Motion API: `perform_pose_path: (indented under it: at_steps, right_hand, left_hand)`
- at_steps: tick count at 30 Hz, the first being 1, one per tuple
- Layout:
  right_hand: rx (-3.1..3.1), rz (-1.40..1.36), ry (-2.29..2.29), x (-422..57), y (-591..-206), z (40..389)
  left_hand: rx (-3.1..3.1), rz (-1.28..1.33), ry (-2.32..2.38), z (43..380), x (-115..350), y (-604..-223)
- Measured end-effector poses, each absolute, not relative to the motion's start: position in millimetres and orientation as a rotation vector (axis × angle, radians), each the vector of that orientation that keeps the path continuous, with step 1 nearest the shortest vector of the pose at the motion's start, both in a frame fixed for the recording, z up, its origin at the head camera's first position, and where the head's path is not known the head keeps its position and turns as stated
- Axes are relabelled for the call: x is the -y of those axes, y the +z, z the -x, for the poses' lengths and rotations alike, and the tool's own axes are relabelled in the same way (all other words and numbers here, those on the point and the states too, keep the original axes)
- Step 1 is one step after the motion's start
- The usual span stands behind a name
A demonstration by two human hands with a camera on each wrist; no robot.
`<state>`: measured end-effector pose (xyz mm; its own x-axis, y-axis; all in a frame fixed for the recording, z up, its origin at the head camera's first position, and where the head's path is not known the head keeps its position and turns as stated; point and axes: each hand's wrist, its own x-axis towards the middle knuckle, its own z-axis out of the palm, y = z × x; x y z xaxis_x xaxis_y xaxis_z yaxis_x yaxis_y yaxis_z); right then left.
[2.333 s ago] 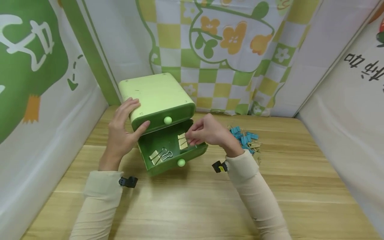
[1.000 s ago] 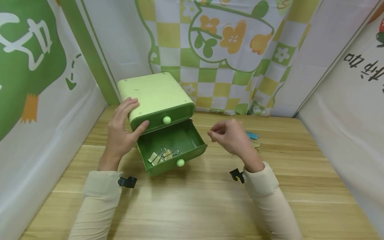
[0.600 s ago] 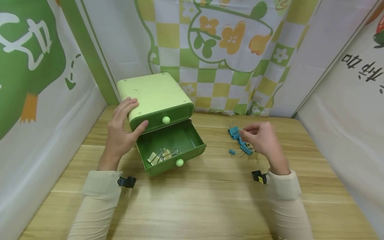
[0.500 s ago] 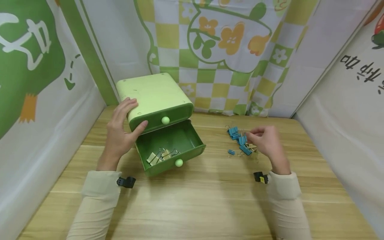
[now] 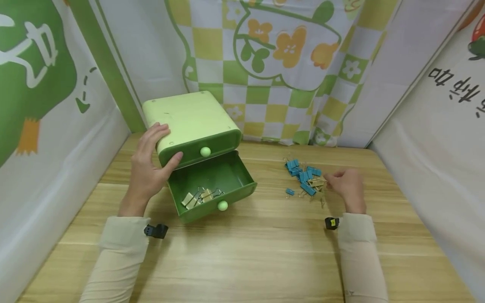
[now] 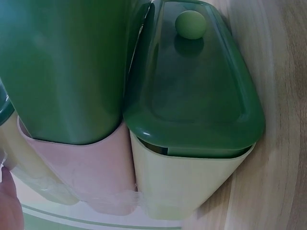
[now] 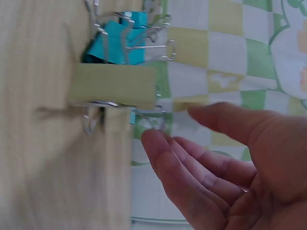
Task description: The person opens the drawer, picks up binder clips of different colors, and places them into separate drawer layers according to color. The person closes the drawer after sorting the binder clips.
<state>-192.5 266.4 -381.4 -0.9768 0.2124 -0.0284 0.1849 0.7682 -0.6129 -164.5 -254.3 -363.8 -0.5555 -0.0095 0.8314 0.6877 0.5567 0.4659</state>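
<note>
Right hand point(image 5: 349, 187) shifted from blue binder clips point(image 5: 305, 176) toward gold binder clip point(image 7: 112, 85) at pile's right edge. Left hand point(image 5: 147, 171) spread over corner of mini drawer cabinet point(image 5: 191, 115); slackened pressure might let it slide. Pulled-out drawer point(image 5: 241, 196) smooth, rounded, holding gold clips point(image 5: 190, 200). Right thumb, fingertips apart beside pile's gold clip; tangled wire handles could drag neighbours. Clip body flat-faced, matte; handles looped, shiny.
</note>
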Motion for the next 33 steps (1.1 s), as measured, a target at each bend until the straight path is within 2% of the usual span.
perform_pose_path:
  at_steps: [12,25,33]
  right_hand:
    - [2.936,0.303,1.504,-264,-402,202]
    - [2.216,0.514,2.544,-289,-401,212]
    - [2.138,0.374,2.636,-286,-392,208]
  left_hand:
    - [1.945,0.542,-1.032,164,254,-365]
    - [1.949,0.538,-1.025,165,253,-364]
    - [1.951,0.538,-1.029,164,254,-365]
